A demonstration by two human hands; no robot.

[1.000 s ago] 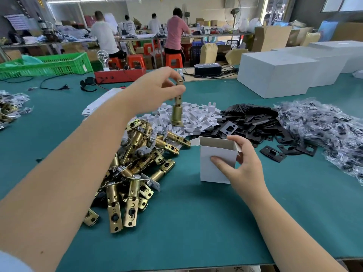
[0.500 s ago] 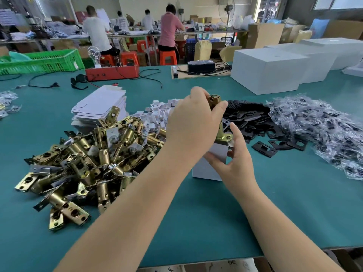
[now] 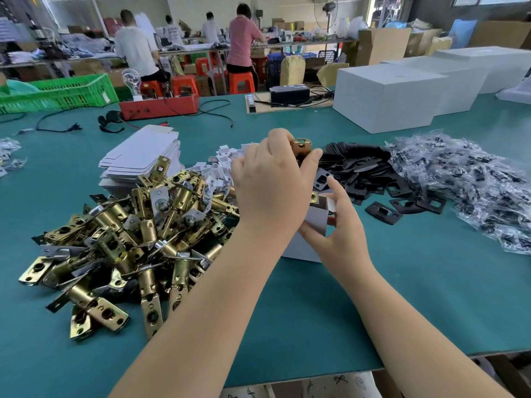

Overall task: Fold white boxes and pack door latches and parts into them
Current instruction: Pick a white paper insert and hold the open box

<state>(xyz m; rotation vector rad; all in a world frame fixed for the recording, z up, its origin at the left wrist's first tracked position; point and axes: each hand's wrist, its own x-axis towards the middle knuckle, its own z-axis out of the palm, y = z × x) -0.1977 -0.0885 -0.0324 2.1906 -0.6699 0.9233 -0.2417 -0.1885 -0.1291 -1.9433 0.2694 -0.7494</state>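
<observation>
Pinching one brass latch (image 3: 301, 146) upright in my left grip (image 3: 273, 185), I have its lower end inside the single small white box (image 3: 317, 218); how deep it sits I cannot tell. My right grip (image 3: 339, 225) curls round that box's near wall, thumb on the open flap. Left of both grips lies one heap of brass latches (image 3: 138, 231), too tangled to count. Beyond it, one stack of flat box blanks (image 3: 143, 152). Right of the box: a pile of black plates (image 3: 373, 176), then bagged parts (image 3: 474, 182) on the green bench (image 3: 316, 311).
</observation>
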